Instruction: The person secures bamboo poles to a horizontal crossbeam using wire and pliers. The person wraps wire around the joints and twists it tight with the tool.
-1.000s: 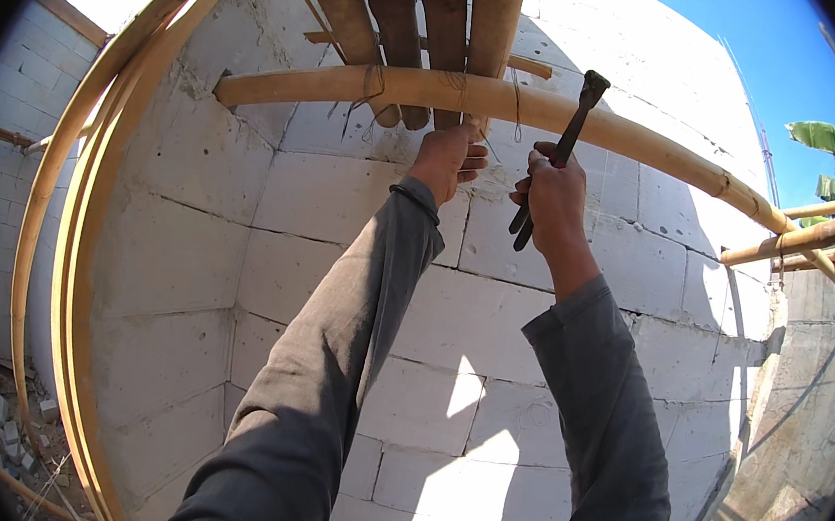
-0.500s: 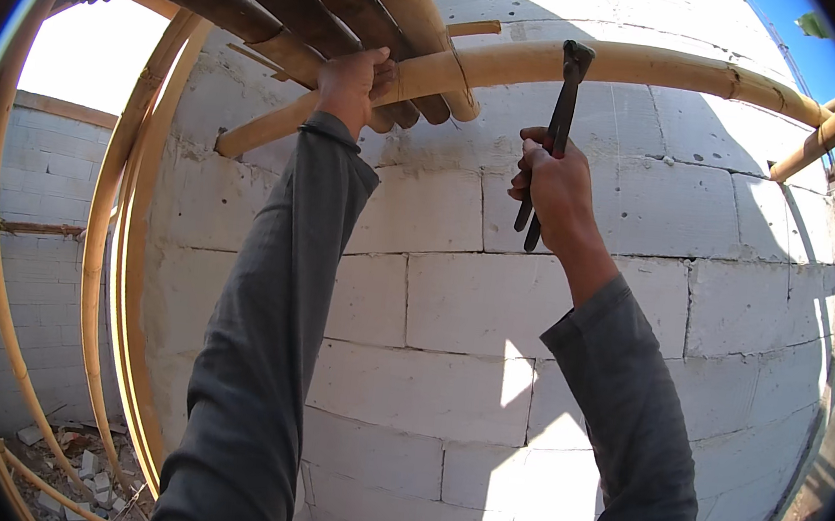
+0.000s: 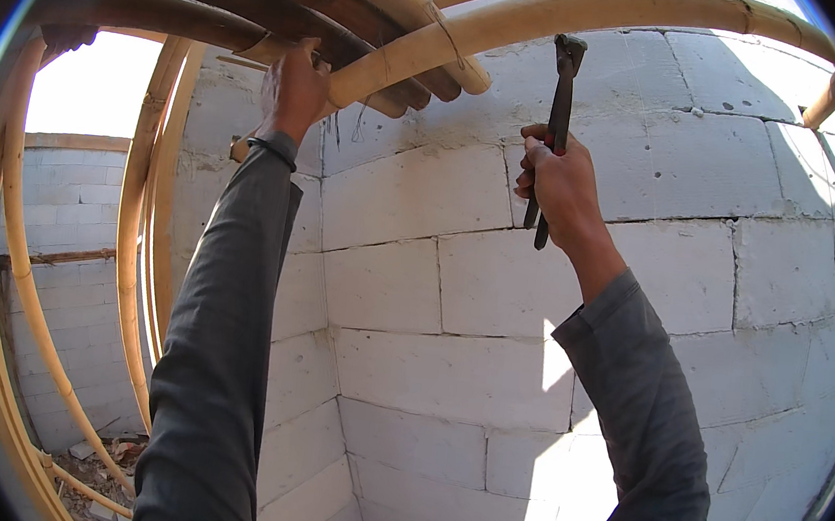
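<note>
Right hand [image 3: 563,186]: fingers curled round one pair of pincers [image 3: 561,94], head above fingers, handle ends below. Left hand [image 3: 293,93]: fingers bent at one crossbar [image 3: 521,17]; grip hidden, cannot tell. Right of left fingers: four pole ends [image 3: 474,75]. Beyond: block wall [image 3: 511,285].

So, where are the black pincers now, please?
In the head view, the pincers are right of centre, upright in the right hand, in front of the white block wall.

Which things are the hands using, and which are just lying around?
Seemingly in use:
Black pincers, in the right hand
Light bamboo crossbar, at the left hand

Just around:
Rubble on the ground, lower left
White block wall behind
</note>
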`<state>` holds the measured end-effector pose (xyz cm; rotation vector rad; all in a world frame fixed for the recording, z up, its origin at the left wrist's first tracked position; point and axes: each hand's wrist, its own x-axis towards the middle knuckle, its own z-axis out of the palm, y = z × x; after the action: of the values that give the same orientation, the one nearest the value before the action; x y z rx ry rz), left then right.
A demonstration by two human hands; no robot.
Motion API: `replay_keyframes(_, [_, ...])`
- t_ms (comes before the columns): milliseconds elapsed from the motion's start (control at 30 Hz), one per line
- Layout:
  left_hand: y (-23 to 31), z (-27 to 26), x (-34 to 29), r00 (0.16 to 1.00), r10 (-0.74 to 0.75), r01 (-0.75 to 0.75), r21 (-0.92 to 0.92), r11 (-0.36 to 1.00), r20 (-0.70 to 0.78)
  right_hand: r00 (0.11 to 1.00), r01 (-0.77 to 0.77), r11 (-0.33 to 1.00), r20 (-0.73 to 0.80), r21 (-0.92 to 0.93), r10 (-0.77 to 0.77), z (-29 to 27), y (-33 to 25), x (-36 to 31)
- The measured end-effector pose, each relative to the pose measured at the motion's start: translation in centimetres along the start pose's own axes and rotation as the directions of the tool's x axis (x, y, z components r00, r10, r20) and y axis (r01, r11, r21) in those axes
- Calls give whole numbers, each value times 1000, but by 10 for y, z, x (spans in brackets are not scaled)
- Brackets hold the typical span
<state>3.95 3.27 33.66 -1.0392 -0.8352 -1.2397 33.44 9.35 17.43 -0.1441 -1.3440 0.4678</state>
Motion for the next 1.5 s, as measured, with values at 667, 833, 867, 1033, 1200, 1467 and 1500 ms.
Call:
replay_keyframes(667, [44,-32,-42,954,222,-225,9,974,-202,991,132,985,-20,-107,-135,34,-58,38])
replay_keyframes(833, [106,-29,-94,973,61,-170,-507,845,-224,984,172,971,-12,-164,-176,51,-71,61])
replay_keyframes(867, [116,-11,-105,997,-66,23,-620,784,-47,985,168,972,-13,-163,-172,50,-69,70])
replay_keyframes(1033, [114,47,-84,569,-294,617,-635,-465,768,962,233,916,-57,-328,-266,88,-63,91])
replay_keyframes(1200, [128,63,-48,595,-194,524,-560,-642,780,931,265,841,-103,-472,-351,100,-50,103])
replay_keyframes(1467, [113,81,-52,579,-32,534,-408,-740,815,933,329,785,53,-524,-355,84,-25,116])
replay_keyframes(1500, [115,77,-50,569,-27,556,-409,-724,822,934,333,797,60,-504,-353,82,-22,118])
